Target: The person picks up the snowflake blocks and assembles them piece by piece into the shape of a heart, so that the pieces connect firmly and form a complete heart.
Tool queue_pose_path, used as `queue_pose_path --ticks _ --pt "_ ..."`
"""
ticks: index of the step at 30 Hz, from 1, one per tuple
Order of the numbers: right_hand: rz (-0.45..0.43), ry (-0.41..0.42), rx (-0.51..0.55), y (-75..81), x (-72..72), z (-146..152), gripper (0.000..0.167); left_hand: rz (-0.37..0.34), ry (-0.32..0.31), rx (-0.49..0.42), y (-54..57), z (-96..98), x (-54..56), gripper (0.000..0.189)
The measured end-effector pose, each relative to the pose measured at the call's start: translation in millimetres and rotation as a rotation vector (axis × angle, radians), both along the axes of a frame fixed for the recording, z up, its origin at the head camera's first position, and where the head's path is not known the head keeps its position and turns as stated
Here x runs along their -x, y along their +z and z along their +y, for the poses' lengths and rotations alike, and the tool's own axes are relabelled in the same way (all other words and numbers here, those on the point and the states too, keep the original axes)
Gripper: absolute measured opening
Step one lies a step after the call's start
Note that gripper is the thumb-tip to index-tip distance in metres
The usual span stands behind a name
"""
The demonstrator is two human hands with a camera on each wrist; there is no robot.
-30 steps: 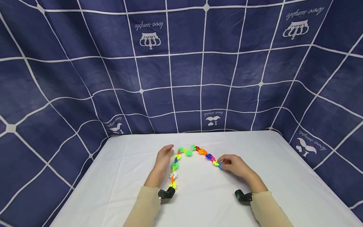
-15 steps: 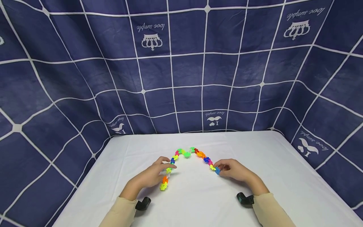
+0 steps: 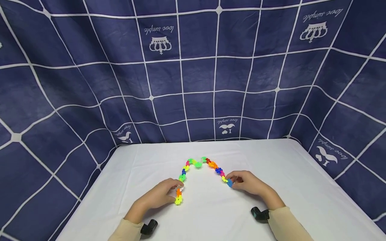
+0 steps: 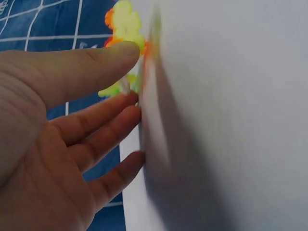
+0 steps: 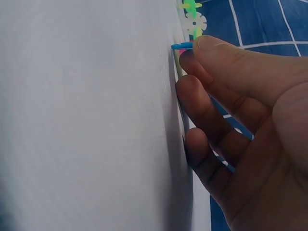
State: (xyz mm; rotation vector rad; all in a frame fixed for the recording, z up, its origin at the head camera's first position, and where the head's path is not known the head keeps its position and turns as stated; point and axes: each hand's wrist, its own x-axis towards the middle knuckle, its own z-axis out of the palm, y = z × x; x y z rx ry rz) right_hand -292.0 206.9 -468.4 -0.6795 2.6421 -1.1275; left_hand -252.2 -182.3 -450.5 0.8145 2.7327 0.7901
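A chain of colourful flower-shaped interlocking plastic pieces (image 3: 212, 164) lies in an arch on the white tabletop. At its near left end are a yellow piece (image 3: 179, 200) and an orange piece (image 3: 179, 192). My left hand (image 3: 161, 194) has its thumb beside the yellow piece and its forefinger over the white one, gripping this end between them. The left wrist view shows the thumb (image 4: 127, 50) in front of the yellow and orange pieces. My right hand (image 3: 248, 182) pinches the blue end piece (image 3: 230, 183) between thumb and fingers; its edge (image 5: 182, 46) shows in the right wrist view.
A white cloth (image 3: 205, 221) covers the table. Dark blue curtains with white grid lines (image 3: 197, 77) hang at the back and both sides. Each wrist wears a black camera (image 3: 149, 227).
My left hand came back towards me from beside the upper left part of the chain to its near end, which shifted slightly. The right hand drew the blue end a little nearer.
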Motion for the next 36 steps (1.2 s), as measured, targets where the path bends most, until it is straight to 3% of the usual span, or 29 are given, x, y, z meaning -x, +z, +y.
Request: queue_pose_path --ticks 9,16,25,32,36 --pt "0.1 0.022 0.032 -5.2 -0.3 -2.9 0.028 0.03 -0.03 -0.026 -5.7 24.4 4.1 0.051" --pt "0.127 -0.031 -0.002 -6.2 -0.1 -6.0 0.026 0.079 -0.035 -0.005 -8.5 40.1 9.6 0.051" --pt "0.185 0.01 -0.002 -8.7 -1.7 -11.0 0.025 0.073 0.04 0.002 -8.4 61.2 13.4 0.05" --pt "0.177 0.025 -0.01 -10.1 -2.9 -20.9 0.024 0.096 0.069 -0.046 -14.3 65.6 13.4 0.04" --pt "0.2 0.023 -0.026 -9.1 -4.1 -26.0 0.024 0.073 0.066 -0.111 -12.8 68.0 12.4 0.031"
